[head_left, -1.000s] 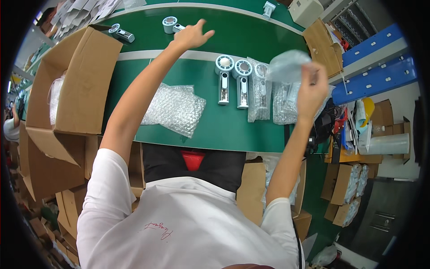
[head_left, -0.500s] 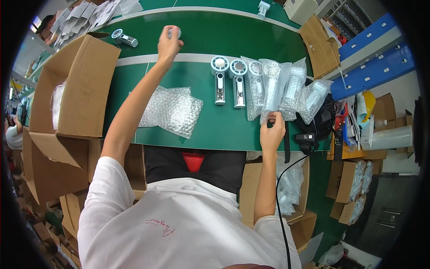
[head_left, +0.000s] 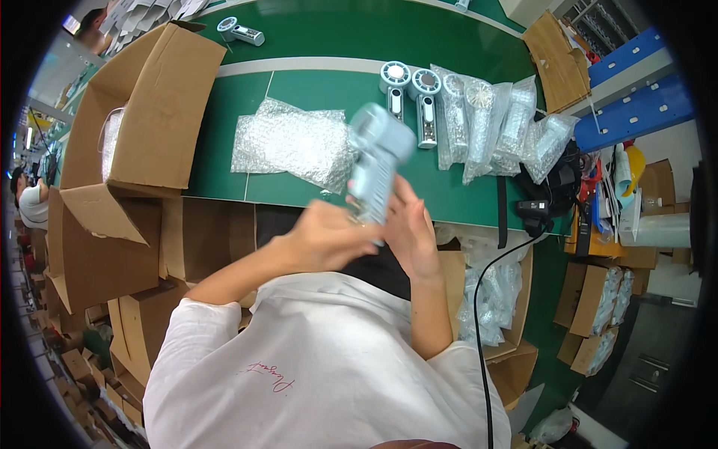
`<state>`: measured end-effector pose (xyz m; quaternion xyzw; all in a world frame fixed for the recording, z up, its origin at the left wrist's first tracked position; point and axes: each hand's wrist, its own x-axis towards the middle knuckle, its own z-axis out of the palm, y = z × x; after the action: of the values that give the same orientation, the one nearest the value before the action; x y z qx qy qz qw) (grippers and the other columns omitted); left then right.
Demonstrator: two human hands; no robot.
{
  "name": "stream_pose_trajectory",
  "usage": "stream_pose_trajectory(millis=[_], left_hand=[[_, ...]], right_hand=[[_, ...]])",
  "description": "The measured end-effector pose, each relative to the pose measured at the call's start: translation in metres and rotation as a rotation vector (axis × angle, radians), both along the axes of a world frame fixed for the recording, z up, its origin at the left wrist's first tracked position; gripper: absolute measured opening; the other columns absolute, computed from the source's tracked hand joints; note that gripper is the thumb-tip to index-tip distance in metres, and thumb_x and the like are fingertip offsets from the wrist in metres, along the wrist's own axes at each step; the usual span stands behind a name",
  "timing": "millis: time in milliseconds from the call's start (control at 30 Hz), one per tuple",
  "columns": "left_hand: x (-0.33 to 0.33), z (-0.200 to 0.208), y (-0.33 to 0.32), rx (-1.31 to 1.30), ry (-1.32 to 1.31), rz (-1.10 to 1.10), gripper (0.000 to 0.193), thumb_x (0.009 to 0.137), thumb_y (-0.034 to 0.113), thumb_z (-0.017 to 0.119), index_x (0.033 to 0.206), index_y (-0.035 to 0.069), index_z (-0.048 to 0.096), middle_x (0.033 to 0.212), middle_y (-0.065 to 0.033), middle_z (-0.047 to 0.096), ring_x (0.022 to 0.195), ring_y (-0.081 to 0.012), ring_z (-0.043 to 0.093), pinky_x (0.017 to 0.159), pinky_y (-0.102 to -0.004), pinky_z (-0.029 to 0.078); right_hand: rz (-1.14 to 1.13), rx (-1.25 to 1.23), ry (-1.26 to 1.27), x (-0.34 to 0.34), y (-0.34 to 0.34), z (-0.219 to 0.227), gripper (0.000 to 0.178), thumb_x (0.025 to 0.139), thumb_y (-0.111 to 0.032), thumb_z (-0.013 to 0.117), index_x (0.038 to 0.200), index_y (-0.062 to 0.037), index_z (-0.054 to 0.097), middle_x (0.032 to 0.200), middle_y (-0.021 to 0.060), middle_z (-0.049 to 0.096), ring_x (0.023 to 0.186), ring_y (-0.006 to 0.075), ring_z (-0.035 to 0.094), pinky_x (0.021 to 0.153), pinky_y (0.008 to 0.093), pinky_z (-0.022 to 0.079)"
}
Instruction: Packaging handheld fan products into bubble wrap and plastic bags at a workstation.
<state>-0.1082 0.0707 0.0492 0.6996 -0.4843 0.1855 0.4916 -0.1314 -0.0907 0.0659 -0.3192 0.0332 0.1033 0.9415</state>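
Observation:
Upright in front of my body is a pale blue handheld fan (head_left: 380, 150), slightly blurred. My left hand (head_left: 325, 238) is wrapped around the lower part of its handle. Beside the handle, my right hand (head_left: 416, 236) has its fingers apart; whether its fingertips touch the fan is unclear. Just beyond, two unwrapped fans (head_left: 425, 112) lie side by side on the green table, one partly hidden by the held fan. Several fans in bubble bags (head_left: 479, 131) lie to their right. On the left, flat bubble bags (head_left: 288, 142) are spread on the table.
An open cardboard box (head_left: 161, 112) stands at the table's left. One more fan (head_left: 241, 32) lies on the far green strip. A black cable (head_left: 479, 314) runs down past my right arm. Below the table on the right is a box of bagged items (head_left: 490, 299).
My left hand has come back from the far strip with a fan, now held before me. My right hand has let go of the bagged fan and moved left beside it. The view has shifted.

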Motion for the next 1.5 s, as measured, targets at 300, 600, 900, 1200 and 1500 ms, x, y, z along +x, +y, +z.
stream_pose_trajectory(millis=[300,600,900,1200,1500], left_hand=[[0.036,-0.005,0.016,0.293,0.366,0.494,0.019,0.084,0.019,0.069,0.088,0.003,0.058,0.064,-0.0059,0.058,0.047,-0.0227,0.049,0.048,-0.0320,0.043],[0.069,-0.074,0.031,0.606,0.064,0.705,0.033,0.086,0.033,0.064,0.090,0.003,0.052,0.079,-0.0129,0.059,0.055,-0.0322,0.058,0.053,-0.0392,0.047],[0.078,-0.051,0.027,0.735,0.189,0.732,0.029,0.079,0.028,0.065,0.084,0.000,0.057,0.077,-0.0159,0.065,0.060,-0.0369,0.062,0.055,-0.0402,0.049],[0.092,-0.048,0.040,0.643,0.408,0.592,0.025,0.078,0.023,0.062,0.070,-0.001,0.060,0.073,-0.0188,0.066,0.059,-0.0386,0.061,0.056,-0.0391,0.050],[0.089,-0.067,0.052,0.249,0.682,0.498,0.023,0.087,0.018,0.057,0.072,0.001,0.061,0.069,-0.0097,0.062,0.056,-0.0246,0.054,0.056,-0.0312,0.044]], right_hand=[[0.061,-0.854,-0.078,0.000,-0.044,-0.013,0.056,0.100,-0.020,0.052,0.148,-0.0020,0.033,0.112,0.0154,0.059,0.085,0.0173,0.061,0.059,0.0248,0.050],[0.103,0.212,-0.044,0.005,-0.056,-0.027,0.060,0.098,-0.014,0.056,0.150,0.0010,0.031,0.124,0.0202,0.055,0.075,0.0169,0.060,0.057,0.0245,0.050],[0.283,-0.171,-0.138,0.016,-0.067,-0.064,0.059,0.095,-0.013,0.062,0.146,0.0037,0.036,0.130,0.0201,0.055,0.087,0.0197,0.062,0.065,0.0247,0.053],[0.037,-0.521,-0.190,0.028,-0.052,-0.064,0.057,0.090,-0.004,0.067,0.142,0.0018,0.043,0.130,0.0183,0.058,0.095,0.0239,0.064,0.079,0.0293,0.054],[-0.112,-1.021,-0.473,0.053,-0.022,-0.053,0.056,0.083,0.002,0.069,0.137,-0.0005,0.053,0.130,0.0166,0.061,0.102,0.0256,0.064,0.093,0.0310,0.048]])
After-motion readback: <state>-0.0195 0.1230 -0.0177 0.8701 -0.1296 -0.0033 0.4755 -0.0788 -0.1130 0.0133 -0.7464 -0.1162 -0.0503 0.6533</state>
